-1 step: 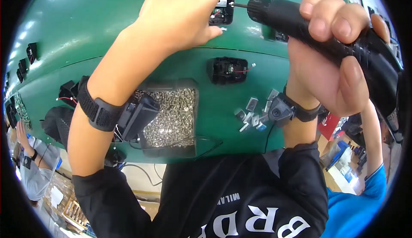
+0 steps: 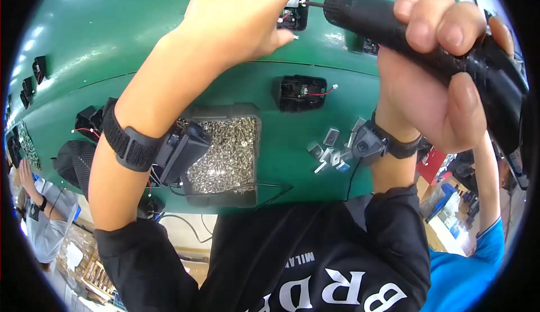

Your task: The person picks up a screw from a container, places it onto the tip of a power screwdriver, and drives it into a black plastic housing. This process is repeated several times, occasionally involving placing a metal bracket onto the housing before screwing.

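Fingers [image 2: 460,33] of right hand [image 2: 422,95] wrap black screwdriver [image 2: 363,15], upper right; left hand [image 2: 239,28] at black housing [image 2: 301,19], top centre, grip unclear.

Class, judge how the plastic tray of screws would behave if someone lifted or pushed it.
The tray would probably feel heavy for its size, being loaded with many metal screws. Its broad base suggests it would slide rather than tip. The screws lie loose, so a jolt would likely shift them.
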